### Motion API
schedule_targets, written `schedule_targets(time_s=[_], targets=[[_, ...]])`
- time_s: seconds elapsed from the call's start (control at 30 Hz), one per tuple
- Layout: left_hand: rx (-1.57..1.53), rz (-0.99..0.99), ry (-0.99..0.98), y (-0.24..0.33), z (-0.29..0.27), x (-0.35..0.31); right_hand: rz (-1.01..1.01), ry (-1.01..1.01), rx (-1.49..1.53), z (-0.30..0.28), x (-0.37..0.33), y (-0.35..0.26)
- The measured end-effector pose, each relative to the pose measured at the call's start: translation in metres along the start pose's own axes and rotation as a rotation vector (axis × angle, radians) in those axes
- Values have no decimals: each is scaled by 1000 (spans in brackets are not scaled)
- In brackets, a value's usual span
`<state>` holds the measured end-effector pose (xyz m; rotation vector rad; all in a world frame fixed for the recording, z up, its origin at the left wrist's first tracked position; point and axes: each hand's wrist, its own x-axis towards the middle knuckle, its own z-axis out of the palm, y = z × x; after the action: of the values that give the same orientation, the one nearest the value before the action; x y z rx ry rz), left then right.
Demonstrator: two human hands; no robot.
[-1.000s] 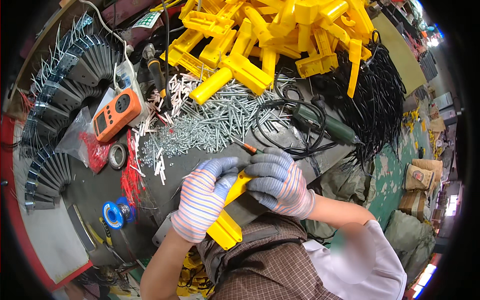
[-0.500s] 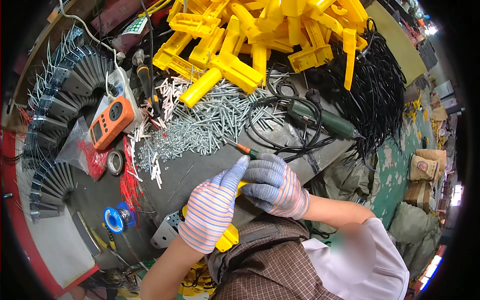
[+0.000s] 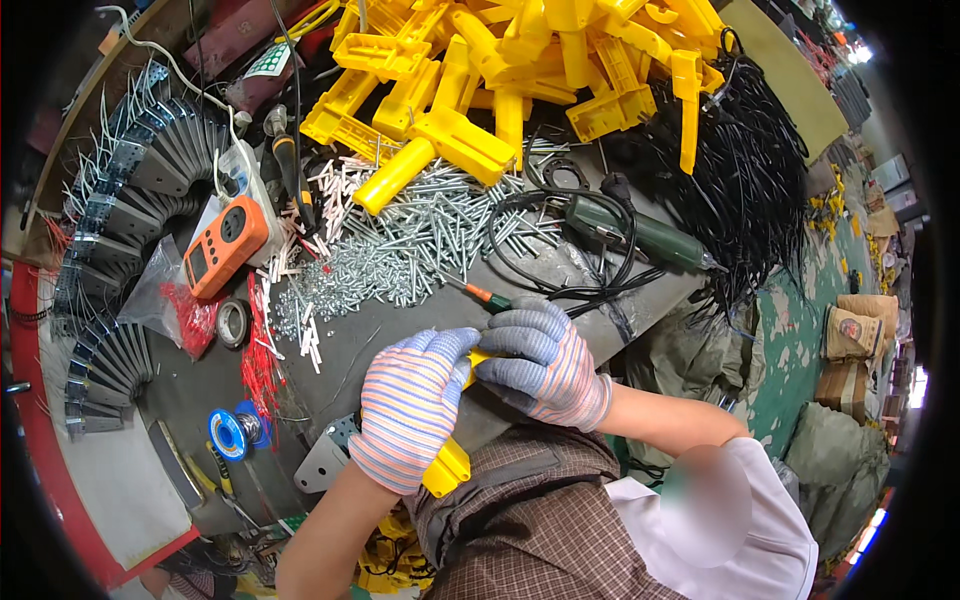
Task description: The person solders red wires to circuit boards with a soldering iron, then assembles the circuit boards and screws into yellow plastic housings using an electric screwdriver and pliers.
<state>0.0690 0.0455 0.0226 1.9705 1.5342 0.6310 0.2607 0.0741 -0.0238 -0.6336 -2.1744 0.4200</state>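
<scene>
By the curled fingers of the left hand (image 3: 412,405) and the right hand (image 3: 542,362), a yellow part (image 3: 447,469) is gripped; its middle is mostly hidden; a metal plate (image 3: 322,463) is partly covered; the yellow pile (image 3: 468,140) is cut off above.

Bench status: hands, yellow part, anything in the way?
Left hand and right hand gripping yellow part. Part largely covered. Orange-and-green-handled tool close by right hand; loose screws beyond.

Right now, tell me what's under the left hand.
Under the left hand, a yellow piece shows in two spots; a metal plate shows to its left. The hand covers the piece's middle and anything else there.
</scene>
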Motion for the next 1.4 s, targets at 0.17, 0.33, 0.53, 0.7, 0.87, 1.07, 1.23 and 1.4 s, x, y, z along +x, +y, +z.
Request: schedule_targets(time_s=[0.17, 0.33, 0.53, 0.7, 0.87, 1.07, 1.23, 1.4], targets=[[101, 45, -98, -2, -8, 13, -56, -25, -101, -3, -2, -1], [255, 52, -48, -5, 4, 9, -98, -78, -189, -9, -1, -2], [129, 35, 34, -6, 7, 2, 40, -93, -151, -27, 31, 18], [-391, -242, 71, -15, -6, -8, 33, -327, -322, -26, 88, 55], [-1058, -463, 151, -35, -12, 14, -222, -643, -635, -12, 106, 69], [-1106, -605, 129, -42, -26, 13, -217, -459, -377, -7, 101, 87], [-597, -285, -75, -17, -28, 4, 282, -15, -28, -14, 92, 65], [-193, 17, 66, 4, -13, 2, 553, -99, 282, -43, 69, 7]])
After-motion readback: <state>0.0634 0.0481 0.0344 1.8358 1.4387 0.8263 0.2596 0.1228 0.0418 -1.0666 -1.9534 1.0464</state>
